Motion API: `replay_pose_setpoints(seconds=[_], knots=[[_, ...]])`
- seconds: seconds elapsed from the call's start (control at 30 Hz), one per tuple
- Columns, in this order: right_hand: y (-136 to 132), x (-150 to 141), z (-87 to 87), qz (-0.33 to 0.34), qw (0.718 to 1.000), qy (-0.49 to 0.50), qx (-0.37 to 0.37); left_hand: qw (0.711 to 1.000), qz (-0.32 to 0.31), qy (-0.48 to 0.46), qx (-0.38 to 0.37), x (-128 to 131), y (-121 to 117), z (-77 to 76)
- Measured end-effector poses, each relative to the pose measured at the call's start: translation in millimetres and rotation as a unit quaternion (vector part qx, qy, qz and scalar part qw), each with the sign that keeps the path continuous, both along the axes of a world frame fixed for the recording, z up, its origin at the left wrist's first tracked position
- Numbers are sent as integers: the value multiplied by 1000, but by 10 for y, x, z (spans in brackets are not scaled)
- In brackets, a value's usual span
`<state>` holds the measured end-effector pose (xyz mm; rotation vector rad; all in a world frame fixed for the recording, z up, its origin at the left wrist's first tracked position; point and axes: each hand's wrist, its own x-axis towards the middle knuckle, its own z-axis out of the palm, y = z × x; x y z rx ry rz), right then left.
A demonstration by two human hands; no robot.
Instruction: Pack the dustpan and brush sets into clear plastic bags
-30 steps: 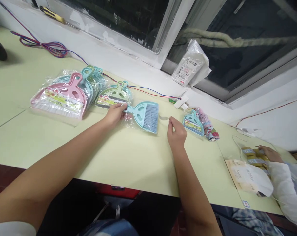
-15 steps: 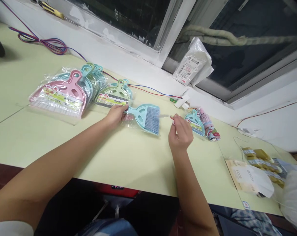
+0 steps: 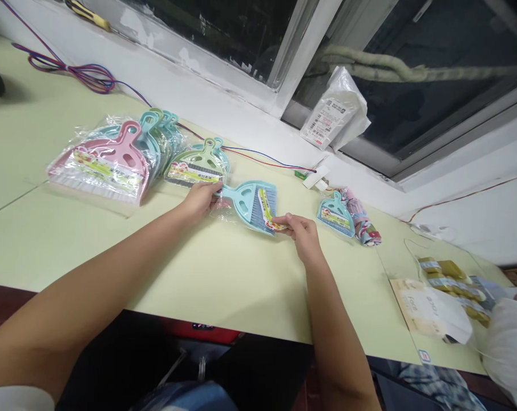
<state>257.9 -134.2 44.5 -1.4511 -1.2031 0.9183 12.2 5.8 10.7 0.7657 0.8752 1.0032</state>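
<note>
A small blue brush-and-dustpan set (image 3: pixel 252 205) lies in a clear plastic bag on the pale green table (image 3: pixel 224 274). My left hand (image 3: pixel 202 197) pinches the set's handle at the bag's mouth. My right hand (image 3: pixel 300 233) is closed on a colourful paper label strip (image 3: pixel 267 210) that lies across the brush bristles. To the left lies a green bagged set (image 3: pixel 197 166) and a stack of bagged sets with a pink one (image 3: pixel 102 167) on top.
A small blue dustpan (image 3: pixel 336 213) and a rolled patterned cloth (image 3: pixel 361 218) lie right of my hand. Wires (image 3: pixel 83 75) run along the window ledge. A white packet (image 3: pixel 332 114) leans on the window. A paper bag (image 3: pixel 429 311), tape rolls (image 3: pixel 444 273) and another person's sleeve (image 3: pixel 504 342) are at far right.
My right hand has moved left from the bare table onto the brush end, and the label strip now lies over the bristles. The left hand has stayed on the handle.
</note>
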Motion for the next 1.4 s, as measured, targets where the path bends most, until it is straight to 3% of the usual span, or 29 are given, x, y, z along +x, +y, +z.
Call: replay_pose_setpoints(seconds=[0.33,0.57,0.83,1.17,1.4], knots=[[100,120,-146,-114,989,-44,-80,999,-15,-4,48,17,-14,-39],[117,117,-149,-55,982,70,-168,997,-28,20,71,38,-37,-62],[105,154,-82,-167,981,39,-94,998,-21,21,62,50,-71,-14],[138,188,-198,-154,982,2,-111,997,-23,32,63,39,-67,-14],[135,138,-176,-144,980,49,-128,997,-31,25,70,57,-75,-23]])
